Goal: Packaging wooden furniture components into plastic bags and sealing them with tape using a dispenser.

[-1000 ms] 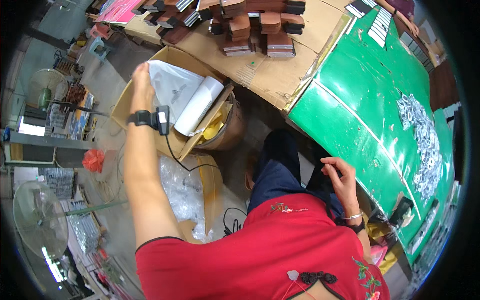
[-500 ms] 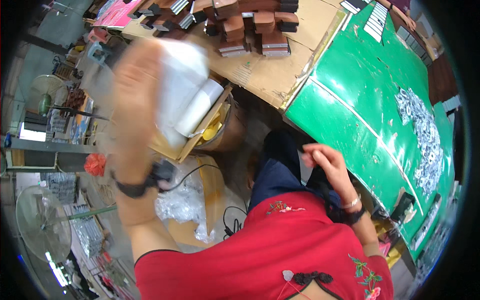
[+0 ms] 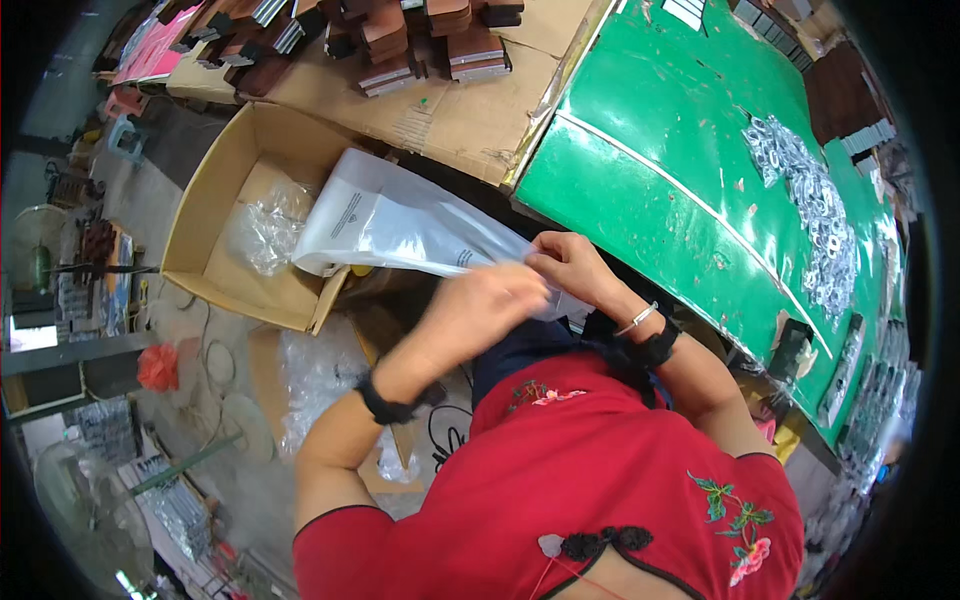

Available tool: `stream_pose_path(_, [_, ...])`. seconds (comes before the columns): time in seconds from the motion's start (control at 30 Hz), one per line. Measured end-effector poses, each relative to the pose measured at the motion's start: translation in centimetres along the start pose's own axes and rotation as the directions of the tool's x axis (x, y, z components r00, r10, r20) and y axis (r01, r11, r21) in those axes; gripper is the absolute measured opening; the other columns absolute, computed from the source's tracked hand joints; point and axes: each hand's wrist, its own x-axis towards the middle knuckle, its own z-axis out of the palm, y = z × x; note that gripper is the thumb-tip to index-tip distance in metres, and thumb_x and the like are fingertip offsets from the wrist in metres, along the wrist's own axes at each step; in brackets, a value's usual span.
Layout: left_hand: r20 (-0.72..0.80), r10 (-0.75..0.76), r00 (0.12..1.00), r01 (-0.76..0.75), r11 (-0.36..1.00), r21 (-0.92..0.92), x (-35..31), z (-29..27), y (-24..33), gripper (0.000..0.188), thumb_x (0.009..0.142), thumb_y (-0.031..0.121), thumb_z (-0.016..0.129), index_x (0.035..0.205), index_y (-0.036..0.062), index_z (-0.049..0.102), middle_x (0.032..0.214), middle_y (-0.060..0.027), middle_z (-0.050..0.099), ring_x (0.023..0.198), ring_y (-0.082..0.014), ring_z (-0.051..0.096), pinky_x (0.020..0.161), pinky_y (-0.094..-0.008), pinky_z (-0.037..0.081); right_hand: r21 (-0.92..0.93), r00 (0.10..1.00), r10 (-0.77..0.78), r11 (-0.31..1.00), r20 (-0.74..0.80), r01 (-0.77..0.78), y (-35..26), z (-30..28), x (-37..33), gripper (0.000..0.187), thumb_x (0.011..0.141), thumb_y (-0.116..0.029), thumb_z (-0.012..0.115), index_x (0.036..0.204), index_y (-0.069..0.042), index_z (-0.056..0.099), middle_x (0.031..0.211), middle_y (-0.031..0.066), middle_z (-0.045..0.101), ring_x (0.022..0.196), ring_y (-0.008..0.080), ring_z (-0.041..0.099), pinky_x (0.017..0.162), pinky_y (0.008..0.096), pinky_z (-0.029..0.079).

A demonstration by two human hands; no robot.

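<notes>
A long strip of clear plastic bag film (image 3: 400, 222) with small dark print stretches from the edge of an open cardboard box (image 3: 205, 215) to my lap. My right hand (image 3: 580, 268) pinches the near end of the strip between thumb and fingers. My left hand (image 3: 490, 308), a little blurred, has its fingers curled together at the strip's lower edge, close to my right hand. The fingertips of the left hand are partly hidden, but they seem to grip the film too. Inside the box lies crumpled clear plastic (image 3: 268, 230).
To the right stands a green-topped table (image 3: 640, 215) bearing a heap of small metal parts (image 3: 810, 215). Stacked brown wooden pieces (image 3: 385, 40) lie on a cardboard-covered table ahead. More clear plastic (image 3: 320, 375) sits in a lower carton at left. A fan (image 3: 85, 510) stands farther left.
My left hand has come down from over the box to my lap, beside my right hand. The film, earlier bunched at the box, now stretches out toward me, and my right hand has closed on it.
</notes>
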Motion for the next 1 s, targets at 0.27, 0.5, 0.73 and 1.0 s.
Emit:
stream_pose_path(0.27, [-0.094,0.071,0.993,-0.021,0.889,0.458,3.7,-11.3,-13.1,0.028,0.093,0.011,0.067,0.120,0.0115,0.072,0.126,-0.0095,0.070,0.125,-0.0288,0.061,0.107,-0.0432,0.043,-0.355,0.962,-0.200,0.927,-0.186,0.123,-4.2,0.9,-1.8,0.018,0.092,-0.021,0.069,0.092,-0.003,0.073,0.083,0.0147,0.069,0.074,0.0336,0.066,0.068,0.0433,0.051])
stream_pose_path(0.5, [0.135,-0.108,0.985,0.034,0.887,0.461,5.1,-11.7,-14.9,0.017,0.096,0.020,0.065,0.105,0.0073,0.072,0.105,-0.0075,0.070,0.108,-0.0276,0.062,0.100,-0.0409,0.045,-0.465,0.938,-0.265,0.875,-0.223,0.137,-5.0,0.7,-2.4,0.017,0.093,-0.020,0.068,0.090,-0.003,0.071,0.083,0.0146,0.068,0.079,0.0367,0.066,0.071,0.0454,0.051])
stream_pose_path(0.73, [-0.147,-0.104,0.984,0.108,0.994,0.021,3.9,-13.1,-15.7,0.023,0.098,0.021,0.065,0.092,-0.0014,0.067,0.084,-0.0051,0.063,0.082,-0.0144,0.059,0.077,-0.0320,0.048,-0.395,0.924,-0.342,0.883,-0.171,0.254,-5.5,0.4,-3.2,0.011,0.090,-0.013,0.071,0.088,-0.003,0.067,0.082,0.0161,0.065,0.075,0.0365,0.064,0.066,0.0419,0.049])
stream_pose_path(1.0, [-0.666,-0.185,0.723,0.357,0.925,0.131,-1.6,-25.2,-16.1,0.030,0.104,0.021,0.061,0.123,-0.0003,0.069,0.108,-0.0038,0.071,0.103,-0.0130,0.062,0.094,-0.0299,0.048,0.345,0.637,0.097,0.896,-0.765,0.278,-6.8,-9.0,-12.4,0.015,0.104,-0.016,0.061,0.092,-0.007,0.063,0.086,-0.0035,0.063,0.080,0.0064,0.060,0.071,0.0240,0.050])
